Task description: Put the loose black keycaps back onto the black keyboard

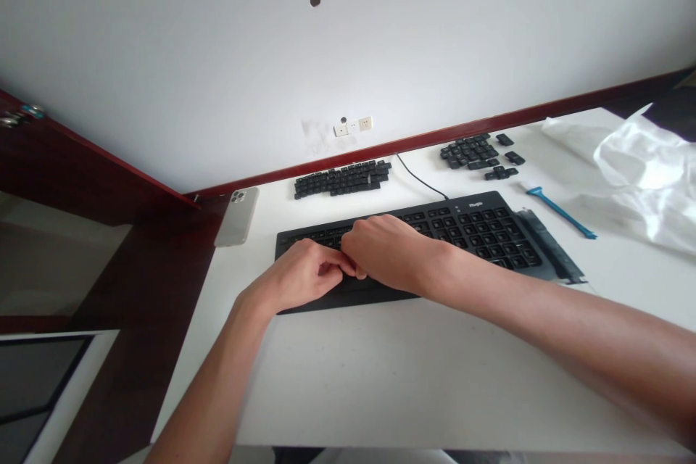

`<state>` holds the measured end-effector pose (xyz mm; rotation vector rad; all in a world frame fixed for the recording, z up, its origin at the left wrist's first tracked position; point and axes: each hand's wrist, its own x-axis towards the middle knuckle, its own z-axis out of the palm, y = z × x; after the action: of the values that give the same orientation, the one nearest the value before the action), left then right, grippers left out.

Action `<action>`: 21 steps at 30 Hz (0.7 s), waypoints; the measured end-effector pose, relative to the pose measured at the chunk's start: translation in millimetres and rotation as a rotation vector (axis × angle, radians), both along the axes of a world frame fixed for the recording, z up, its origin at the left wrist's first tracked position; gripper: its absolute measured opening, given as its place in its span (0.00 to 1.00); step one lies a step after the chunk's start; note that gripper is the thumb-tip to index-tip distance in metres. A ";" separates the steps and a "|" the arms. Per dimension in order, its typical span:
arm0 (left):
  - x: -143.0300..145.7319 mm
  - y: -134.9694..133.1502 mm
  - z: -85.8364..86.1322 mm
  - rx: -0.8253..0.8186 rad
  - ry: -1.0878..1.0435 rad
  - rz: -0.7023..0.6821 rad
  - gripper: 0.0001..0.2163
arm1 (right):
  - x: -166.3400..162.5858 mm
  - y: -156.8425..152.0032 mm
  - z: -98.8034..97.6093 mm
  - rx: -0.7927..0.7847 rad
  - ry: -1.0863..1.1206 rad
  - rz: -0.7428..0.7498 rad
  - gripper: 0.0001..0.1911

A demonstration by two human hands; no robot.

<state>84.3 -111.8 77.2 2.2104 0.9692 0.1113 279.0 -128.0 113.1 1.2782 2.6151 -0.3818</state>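
Observation:
A black keyboard with its keycaps off lies on the white table, a dark strip along its right end. Over the keyboard's left part, my left hand rests with fingers curled and pressed together. My right hand meets it there, its fingers bent down and closed. Whatever lies between the fingertips is hidden by the hands. Behind the keyboard are loose black keycaps, laid in rows. A second group of keycaps sits farther right, with several scattered beside it.
A blue brush lies right of the keyboard, near a crumpled clear plastic bag. At the table's left edge is a phone, face down. The keyboard's cable runs back to the wall, below wall sockets.

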 end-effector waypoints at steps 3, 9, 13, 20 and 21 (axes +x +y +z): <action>1.1 -0.3 2.5 0.006 0.033 0.008 0.22 | -1.0 0.0 -0.2 -0.005 -0.009 -0.010 0.12; 4.8 -0.4 7.3 -0.005 0.063 0.022 0.20 | 0.3 1.6 -2.9 -0.020 0.026 -0.016 0.13; 8.5 -1.2 12.2 0.018 0.112 0.026 0.19 | 0.6 1.1 -4.0 -0.012 0.014 -0.014 0.14; 14.9 -0.8 18.2 0.009 0.137 0.031 0.16 | 0.9 2.3 -3.0 -0.037 0.033 -0.044 0.13; 14.5 -0.3 17.4 0.002 0.127 0.031 0.16 | 1.3 2.7 -1.9 -0.050 0.035 -0.050 0.13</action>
<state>98.8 -112.0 94.6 2.2266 1.0722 -0.0140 280.4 -125.4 111.2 1.3349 2.5886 -0.4783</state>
